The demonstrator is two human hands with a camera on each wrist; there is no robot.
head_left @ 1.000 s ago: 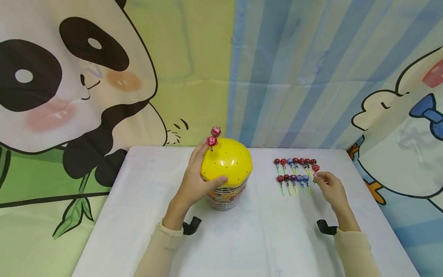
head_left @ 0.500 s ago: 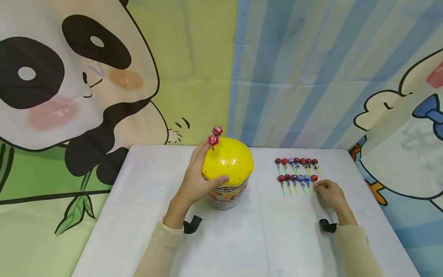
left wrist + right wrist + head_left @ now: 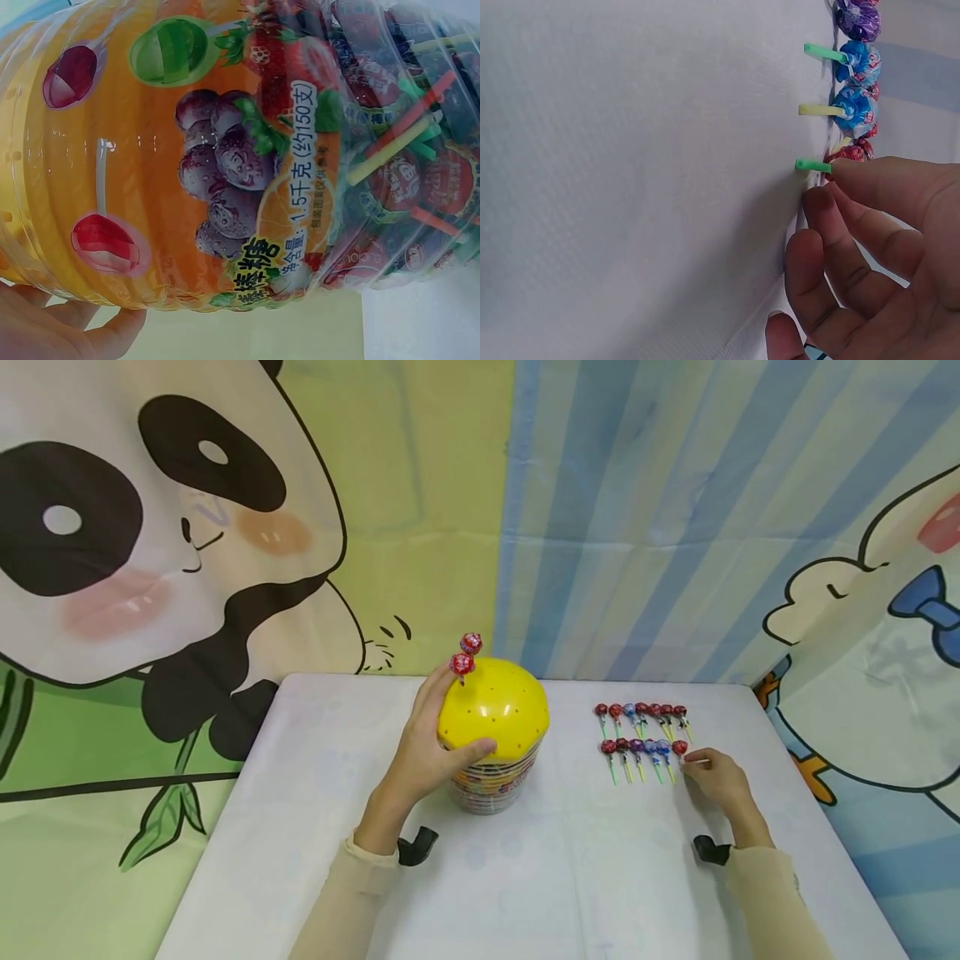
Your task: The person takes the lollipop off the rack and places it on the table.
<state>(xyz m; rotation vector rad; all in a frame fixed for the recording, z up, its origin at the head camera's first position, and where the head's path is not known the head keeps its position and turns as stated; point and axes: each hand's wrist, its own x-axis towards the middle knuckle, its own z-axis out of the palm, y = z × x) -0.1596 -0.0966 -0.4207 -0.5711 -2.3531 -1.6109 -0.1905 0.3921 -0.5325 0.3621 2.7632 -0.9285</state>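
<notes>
Leftmost, the left hand wraps the side of the lollipop tub, thumb across the front just under the yellow domed lid and fingers curled round the back, so it is clasping the tub where lid meets clear wall. The left wrist view shows the tub packed full of wrapped sweets behind its fruit label; I would judge it heavy for its size and its ribbed plastic wall somewhat slick, so a broad hold low on the body seems safer than one on the smooth dome. Two red lollipops stand upright in holes near the top of the lid, beside the fingertips. Further right, on the white table, loose lollipops lie in two neat rows, heads away and sticks toward the person. At the right end of the near row lies a red lollipop, and the right hand has its fingertips at it; in the right wrist view the forefinger rests on its green stick, though whether the thumb closes a pinch beneath I cannot tell. Such a sweet looks light, its stick thin and stiff, its crinkled wrapper liable to slip; the stick close below the head is the surest place to pinch.
</notes>
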